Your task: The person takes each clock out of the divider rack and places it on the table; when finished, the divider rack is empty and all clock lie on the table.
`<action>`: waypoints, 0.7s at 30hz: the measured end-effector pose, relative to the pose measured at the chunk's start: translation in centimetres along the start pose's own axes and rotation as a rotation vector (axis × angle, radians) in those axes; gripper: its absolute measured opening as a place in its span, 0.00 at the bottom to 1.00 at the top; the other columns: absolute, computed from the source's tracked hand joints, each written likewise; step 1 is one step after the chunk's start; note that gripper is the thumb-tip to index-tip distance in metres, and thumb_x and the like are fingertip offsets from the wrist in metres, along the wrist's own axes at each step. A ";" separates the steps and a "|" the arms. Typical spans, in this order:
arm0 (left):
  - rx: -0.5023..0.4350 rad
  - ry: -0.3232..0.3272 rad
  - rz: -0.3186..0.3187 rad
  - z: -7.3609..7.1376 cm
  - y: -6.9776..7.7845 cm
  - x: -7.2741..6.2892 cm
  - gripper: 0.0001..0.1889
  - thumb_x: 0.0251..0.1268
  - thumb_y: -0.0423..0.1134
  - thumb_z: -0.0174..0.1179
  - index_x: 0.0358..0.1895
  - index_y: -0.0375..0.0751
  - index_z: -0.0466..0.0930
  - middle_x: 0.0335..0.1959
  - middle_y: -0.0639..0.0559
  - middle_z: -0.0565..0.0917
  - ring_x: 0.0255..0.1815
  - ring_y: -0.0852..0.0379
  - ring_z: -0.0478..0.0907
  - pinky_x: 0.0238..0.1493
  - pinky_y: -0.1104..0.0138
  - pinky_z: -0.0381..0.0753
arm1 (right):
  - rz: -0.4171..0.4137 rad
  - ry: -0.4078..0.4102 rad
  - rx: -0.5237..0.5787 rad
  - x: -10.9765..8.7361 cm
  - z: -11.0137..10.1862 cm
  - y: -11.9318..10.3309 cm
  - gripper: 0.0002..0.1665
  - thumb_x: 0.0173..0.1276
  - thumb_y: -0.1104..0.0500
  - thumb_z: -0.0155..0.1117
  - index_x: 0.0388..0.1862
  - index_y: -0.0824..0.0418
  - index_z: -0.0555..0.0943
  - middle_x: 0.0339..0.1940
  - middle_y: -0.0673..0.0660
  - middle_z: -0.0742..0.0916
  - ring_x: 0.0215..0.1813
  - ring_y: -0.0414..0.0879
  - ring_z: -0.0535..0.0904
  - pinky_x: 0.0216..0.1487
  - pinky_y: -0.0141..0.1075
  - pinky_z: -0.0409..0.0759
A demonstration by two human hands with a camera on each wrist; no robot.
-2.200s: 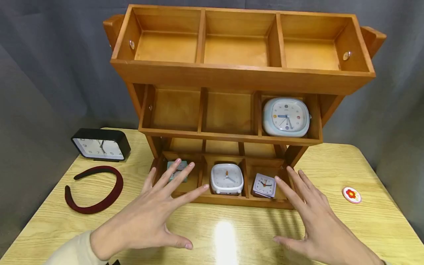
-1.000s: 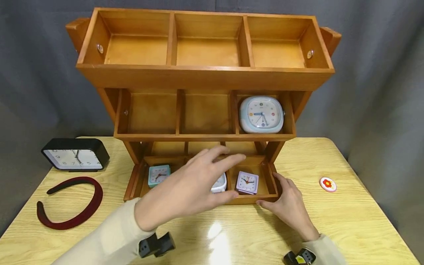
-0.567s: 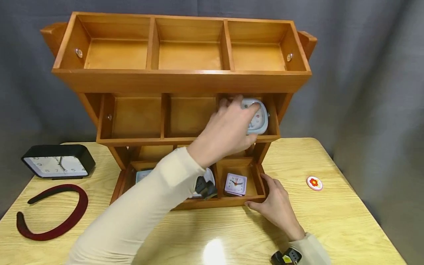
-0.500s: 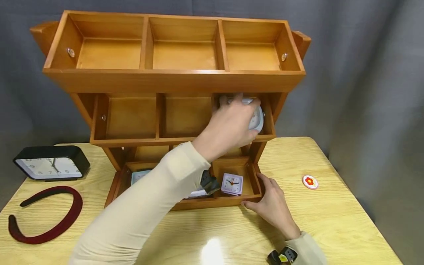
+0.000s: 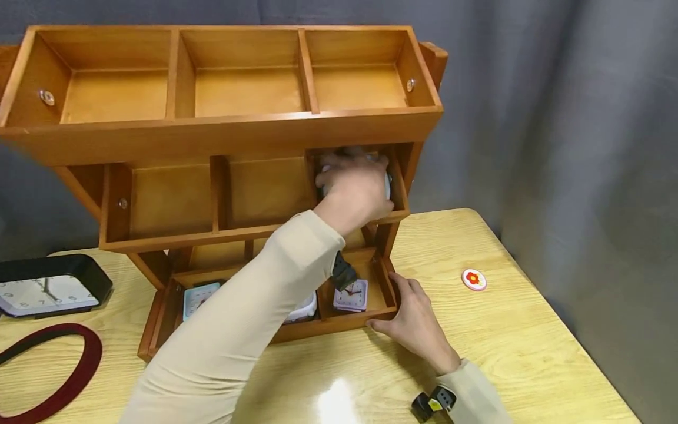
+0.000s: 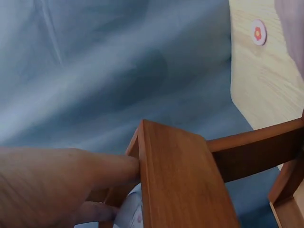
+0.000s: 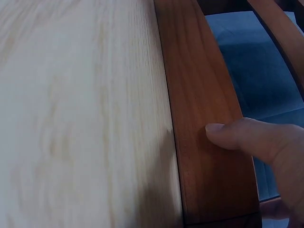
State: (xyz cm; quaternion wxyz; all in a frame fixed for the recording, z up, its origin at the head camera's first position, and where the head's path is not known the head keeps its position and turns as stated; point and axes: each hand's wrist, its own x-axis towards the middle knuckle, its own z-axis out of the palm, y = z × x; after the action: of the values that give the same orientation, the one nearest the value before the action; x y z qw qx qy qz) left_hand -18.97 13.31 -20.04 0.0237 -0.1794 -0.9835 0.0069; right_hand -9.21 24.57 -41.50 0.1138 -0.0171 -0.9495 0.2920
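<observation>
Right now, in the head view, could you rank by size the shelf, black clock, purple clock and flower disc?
1. Shelf
2. Black clock, cut off by the frame
3. Purple clock, partly covered
4. Flower disc

Clock (image 6: pixel 133 209) at right in rack's (image 5: pixel 222 134) middle tier (image 5: pixel 175 238), three clocks (image 5: pixel 351 301) in bottom tier (image 5: pixel 339 324), headband (image 5: pixel 87 365) left, badge (image 5: pixel 474 280) right

From my station I count five clocks: a black clock (image 5: pixel 46 294), a turquoise clock (image 5: pixel 198 299), a white clock (image 5: pixel 304 310), a purple clock (image 5: pixel 352 299) and a pale-blue clock (image 6: pixel 131 210). I see two hands, a left hand (image 5: pixel 356 187) and a right hand (image 5: pixel 415 321); one wooden rack (image 5: pixel 228 134) of three tiers (image 5: pixel 175 237); one headband (image 5: pixel 89 360); one flower badge (image 5: pixel 474 280); one table (image 5: pixel 529 353).
</observation>
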 end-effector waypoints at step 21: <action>-0.128 0.032 -0.059 -0.5 -0.2 1.2 0.45 0.45 0.70 0.64 0.72 0.67 0.61 0.66 0.40 0.70 0.55 0.29 0.70 0.31 0.48 0.81 | -0.003 -0.003 -0.005 0.1 0.0 -0.1 0.58 0.40 0.51 0.83 0.69 0.66 0.66 0.55 0.67 0.77 0.51 0.60 0.77 0.50 0.51 0.80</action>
State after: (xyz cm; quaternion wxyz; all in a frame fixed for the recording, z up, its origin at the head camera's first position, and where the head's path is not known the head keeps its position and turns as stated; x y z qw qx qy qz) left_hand -20.13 13.53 -19.51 0.0281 -0.1516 -0.9863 -0.0594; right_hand -9.28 24.46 -41.42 0.1130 -0.0156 -0.9503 0.2895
